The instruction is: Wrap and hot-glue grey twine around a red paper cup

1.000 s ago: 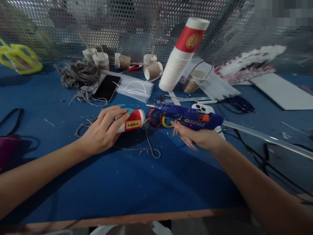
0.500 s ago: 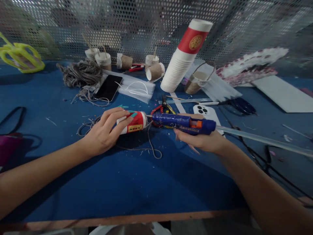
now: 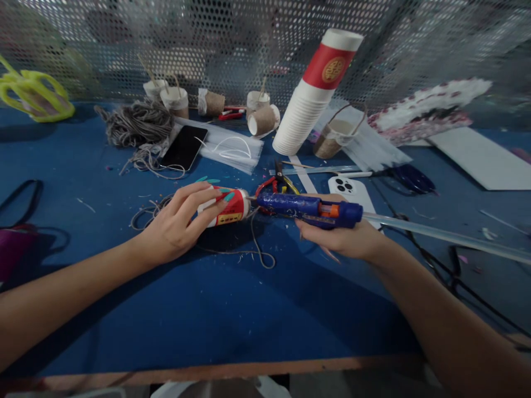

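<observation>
I saw left hand [image 3: 180,224] grasp paper cup [image 3: 235,207]; right hand [image 3: 338,239] gripped glue gun [image 3: 295,205], its nozzle [image 3: 253,198] toward nine o'clock.

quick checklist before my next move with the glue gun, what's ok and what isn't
1. Left hand steadying the cup: ok, fingers over it as it lies on its side.
2. Right hand holding the glue gun: ok, nozzle toward the cup's end.
3. Glue stick loaded: ok, it sticks out of the gun's back.
4. Cord clear of the nozzle: not ok, a strand runs close by at the cup's end.
5. Pliers clear of the gun: cannot tell, it partly hides them.
6. Gun hot: cannot tell.
</observation>
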Demonstrator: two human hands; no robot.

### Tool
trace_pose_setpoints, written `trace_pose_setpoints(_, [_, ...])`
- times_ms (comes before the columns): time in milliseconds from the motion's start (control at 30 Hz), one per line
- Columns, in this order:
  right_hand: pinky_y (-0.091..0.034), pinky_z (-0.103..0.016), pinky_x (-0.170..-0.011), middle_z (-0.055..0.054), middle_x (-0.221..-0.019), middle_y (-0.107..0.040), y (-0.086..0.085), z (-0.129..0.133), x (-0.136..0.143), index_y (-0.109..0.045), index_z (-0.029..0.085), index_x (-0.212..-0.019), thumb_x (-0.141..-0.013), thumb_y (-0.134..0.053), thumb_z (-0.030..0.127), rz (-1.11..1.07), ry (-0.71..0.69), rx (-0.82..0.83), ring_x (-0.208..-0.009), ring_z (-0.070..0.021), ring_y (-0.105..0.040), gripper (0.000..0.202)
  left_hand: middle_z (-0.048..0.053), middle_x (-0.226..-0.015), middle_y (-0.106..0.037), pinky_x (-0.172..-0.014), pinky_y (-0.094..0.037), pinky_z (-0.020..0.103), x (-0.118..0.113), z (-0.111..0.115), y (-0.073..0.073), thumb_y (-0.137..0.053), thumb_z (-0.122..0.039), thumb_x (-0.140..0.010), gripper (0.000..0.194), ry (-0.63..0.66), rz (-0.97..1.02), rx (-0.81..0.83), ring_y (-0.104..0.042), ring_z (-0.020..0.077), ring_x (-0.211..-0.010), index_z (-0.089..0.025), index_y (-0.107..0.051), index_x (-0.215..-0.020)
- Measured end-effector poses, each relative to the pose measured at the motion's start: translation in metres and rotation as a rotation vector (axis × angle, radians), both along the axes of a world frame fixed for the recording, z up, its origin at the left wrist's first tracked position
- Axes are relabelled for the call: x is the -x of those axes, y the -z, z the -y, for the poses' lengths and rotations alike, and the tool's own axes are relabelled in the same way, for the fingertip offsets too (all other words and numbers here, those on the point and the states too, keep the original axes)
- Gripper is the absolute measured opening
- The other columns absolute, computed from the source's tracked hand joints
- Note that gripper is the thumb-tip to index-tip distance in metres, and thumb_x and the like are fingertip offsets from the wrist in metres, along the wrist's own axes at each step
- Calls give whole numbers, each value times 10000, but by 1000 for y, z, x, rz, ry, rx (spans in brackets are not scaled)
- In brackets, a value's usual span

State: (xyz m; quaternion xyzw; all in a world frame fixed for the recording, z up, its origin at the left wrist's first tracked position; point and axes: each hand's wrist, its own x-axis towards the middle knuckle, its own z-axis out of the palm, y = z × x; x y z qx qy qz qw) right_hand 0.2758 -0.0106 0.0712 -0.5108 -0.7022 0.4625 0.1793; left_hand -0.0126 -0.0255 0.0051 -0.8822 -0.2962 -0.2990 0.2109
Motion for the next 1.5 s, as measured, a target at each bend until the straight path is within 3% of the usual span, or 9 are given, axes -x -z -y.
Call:
trace_pose_setpoints(533, [-393,-214,-323,65,-478,-506,-3,-2,-1,-493,196,-672,-647,-614,186,33,-46,-4,-332,-84,-465,124,145,-1205,-568,-978,-523,496,0,0,1,-516,-48,-853,587,-26,19,36,-516,292,-1214,-157,-346,-1404])
trace_pose_setpoints(867, [-389,-203,-353,61,-496,-492,-6,-1,-1,-499,194,-640,-630,-630,173,58,-46,-37,-384,-80,-466,133,156,-1186,-571,-973,-524,490,0,-1,1,-531,-36,-834,562,-20,20,23,-513,300,-1210,-126,-385,-1369])
trace_pose_setpoints(1067, [-396,-215,-320,71,-497,-484,-6,-1,-6,-520,201,-684,-652,-625,186,97,-87,16,-338,-86,-461,111,145,-1208,-563,-980,-519,497,0,-1,3,-525,-47,-846,563,-42,18,43,-505,294,-1224,-158,-372,-1377])
trace_pose_setpoints(1267, [-389,-221,-276,78,-490,-475,-8,0,-5,-504,204,-689,-662,-614,204,100,-103,87,-300,-92,-454,113,164,-1180,-564,-968,-527,492,0,-1,1,-542,-25,-823,520,-19,12,17,-512,305,-1200,-104,-415,-1322])
trace_pose_setpoints(1400, [-371,-232,-325,50,-555,-523,-7,-1,-6,-523,207,-769,-736,-613,299,40,-28,-92,-339,-89,-452,133,165,-1192,-552,-976,-524,491,0,-2,2,-558,-20,-811,495,-43,29,27,-514,311,-1197,-98,-434,-1284])
trace_pose_setpoints(1500, [-374,-262,-464,35,-610,-466,-3,-9,-10,-453,223,-731,-744,-668,394,144,28,-454,-485,-110,-437,276,175,-1229,-537,-998,-510,509,0,-3,3,-552,-19,-812,506,-54,51,42,-498,324,-1229,-99,-416,-1293])
